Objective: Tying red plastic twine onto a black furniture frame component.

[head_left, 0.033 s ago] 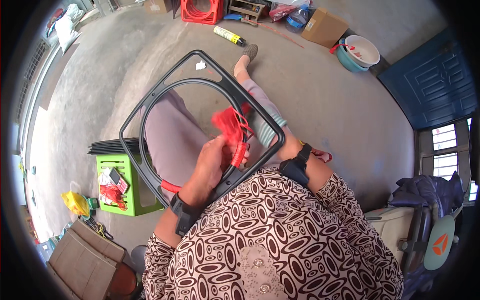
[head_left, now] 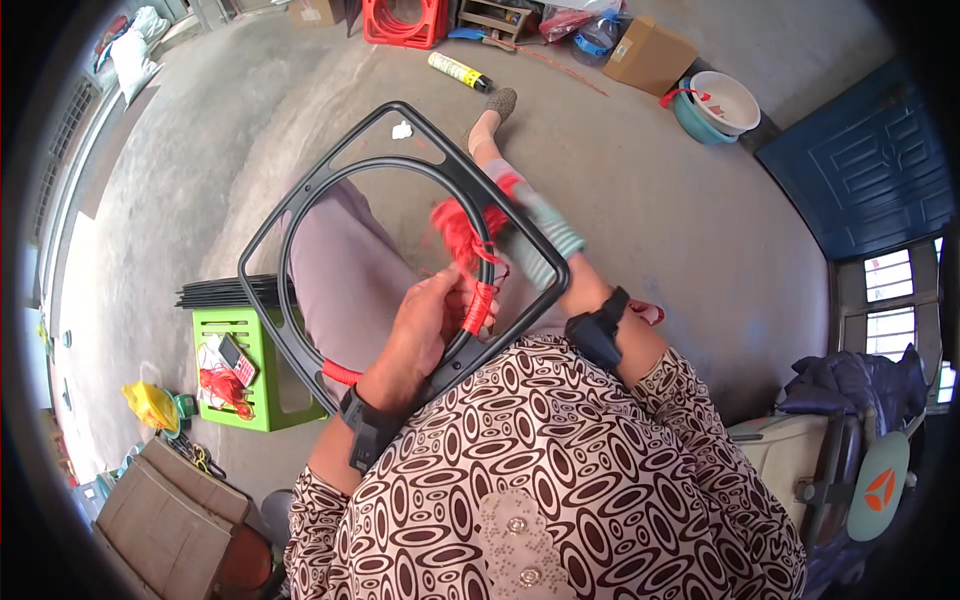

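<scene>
Across my lap leans a black square frame (head_left: 395, 108) with a round inner ring (head_left: 287, 240). My left hand (head_left: 432, 312), bare, is closed around the ring's near right side, by a stretch wound with red cord (head_left: 479, 308). A loose bundle of red cord (head_left: 458, 232) hangs inside the ring, just beyond that hand. My right hand (head_left: 540, 240), in a mint-striped glove with red on it, is at the frame's right bar with the bundle in its grip. Its fingers are blurred and partly hidden by the bar. Another red wrap (head_left: 341, 373) sits lower left on the ring.
On my left stands a green stool (head_left: 270, 390) with red cord, a phone-like device and stacked black frames (head_left: 228, 291). A yellow can (head_left: 458, 72) lies by my foot. Basins (head_left: 722, 102), a cardboard box (head_left: 650, 55) and red frames (head_left: 404, 22) line the far side.
My right hand has shifted slightly outward along the frame's right bar. The red bundle has changed shape and spread toward that bar. My left hand and the frame have stayed put.
</scene>
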`<state>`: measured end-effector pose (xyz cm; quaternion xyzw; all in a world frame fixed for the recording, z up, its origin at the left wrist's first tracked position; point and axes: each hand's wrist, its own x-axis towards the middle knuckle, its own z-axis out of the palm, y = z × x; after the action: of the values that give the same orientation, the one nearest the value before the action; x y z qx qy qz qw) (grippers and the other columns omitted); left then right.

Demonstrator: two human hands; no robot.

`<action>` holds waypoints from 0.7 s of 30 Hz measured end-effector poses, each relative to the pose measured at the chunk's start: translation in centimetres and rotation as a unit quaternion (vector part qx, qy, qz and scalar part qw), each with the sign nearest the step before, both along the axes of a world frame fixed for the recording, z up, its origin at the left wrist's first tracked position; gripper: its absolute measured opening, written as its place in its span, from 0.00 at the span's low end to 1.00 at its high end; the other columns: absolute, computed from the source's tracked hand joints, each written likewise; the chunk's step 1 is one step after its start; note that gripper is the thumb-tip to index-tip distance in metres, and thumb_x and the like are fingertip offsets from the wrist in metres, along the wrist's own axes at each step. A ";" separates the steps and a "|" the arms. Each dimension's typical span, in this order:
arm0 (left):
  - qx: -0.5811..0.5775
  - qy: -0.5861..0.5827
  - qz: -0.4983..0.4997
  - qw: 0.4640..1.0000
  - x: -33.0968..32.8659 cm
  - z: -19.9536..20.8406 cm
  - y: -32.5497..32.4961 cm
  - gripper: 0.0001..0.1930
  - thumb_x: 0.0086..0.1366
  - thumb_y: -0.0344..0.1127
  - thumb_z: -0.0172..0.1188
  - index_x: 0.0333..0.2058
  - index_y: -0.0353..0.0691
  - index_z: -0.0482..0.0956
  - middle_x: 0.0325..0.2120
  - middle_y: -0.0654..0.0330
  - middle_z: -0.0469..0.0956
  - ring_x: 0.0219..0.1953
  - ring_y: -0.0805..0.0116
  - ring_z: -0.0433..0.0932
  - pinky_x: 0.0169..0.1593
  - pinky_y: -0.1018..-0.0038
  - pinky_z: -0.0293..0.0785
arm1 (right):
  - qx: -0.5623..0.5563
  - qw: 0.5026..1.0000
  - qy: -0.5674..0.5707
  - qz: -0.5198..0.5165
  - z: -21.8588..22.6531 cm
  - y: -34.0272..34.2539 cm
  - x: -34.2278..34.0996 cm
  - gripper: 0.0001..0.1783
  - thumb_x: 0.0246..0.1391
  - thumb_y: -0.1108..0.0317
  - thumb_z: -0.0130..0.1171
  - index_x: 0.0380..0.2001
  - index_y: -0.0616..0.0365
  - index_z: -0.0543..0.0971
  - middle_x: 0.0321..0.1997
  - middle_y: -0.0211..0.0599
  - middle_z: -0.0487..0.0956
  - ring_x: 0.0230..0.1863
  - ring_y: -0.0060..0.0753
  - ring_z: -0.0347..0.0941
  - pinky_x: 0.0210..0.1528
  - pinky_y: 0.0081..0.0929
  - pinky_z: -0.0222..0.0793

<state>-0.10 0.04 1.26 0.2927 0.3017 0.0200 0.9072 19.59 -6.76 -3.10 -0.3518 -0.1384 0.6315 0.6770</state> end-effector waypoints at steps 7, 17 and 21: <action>-0.003 -0.045 -0.015 0.999 -0.1 0.4 -0.4 0.18 0.64 0.40 0.47 0.40 0.27 0.71 0.31 0.50 0.77 0.28 0.65 0.76 0.31 0.74 0.74 | -0.178 0.947 -0.070 -0.257 2.6 -7.4 2.2 0.23 0.54 0.47 0.56 0.43 0.53 0.73 0.42 0.39 0.78 0.41 0.40 0.74 0.40 0.36 0.69; -0.036 -0.039 -0.034 0.998 -0.1 0.3 0.0 0.19 0.65 0.43 0.48 0.38 0.29 0.72 0.27 0.53 0.77 0.25 0.67 0.75 0.32 0.75 0.73 | 0.082 0.956 0.057 -0.277 3.5 -17.4 8.1 0.22 0.58 0.48 0.50 0.38 0.57 0.74 0.31 0.33 0.77 0.34 0.33 0.73 0.40 0.30 0.69; -0.031 -0.029 -0.004 0.999 0.1 0.8 -0.4 0.14 0.64 0.39 0.52 0.35 0.31 0.74 0.23 0.53 0.77 0.21 0.67 0.76 0.26 0.75 0.74 | 0.206 0.955 0.091 -0.192 1.8 -20.6 9.3 0.20 0.59 0.48 0.47 0.37 0.56 0.73 0.30 0.35 0.76 0.33 0.33 0.73 0.40 0.29 0.70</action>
<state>0.04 -0.32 2.05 0.2652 0.2745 0.0152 0.9241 28.93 -27.35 -1.27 -0.1654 -0.1334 0.4763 0.8532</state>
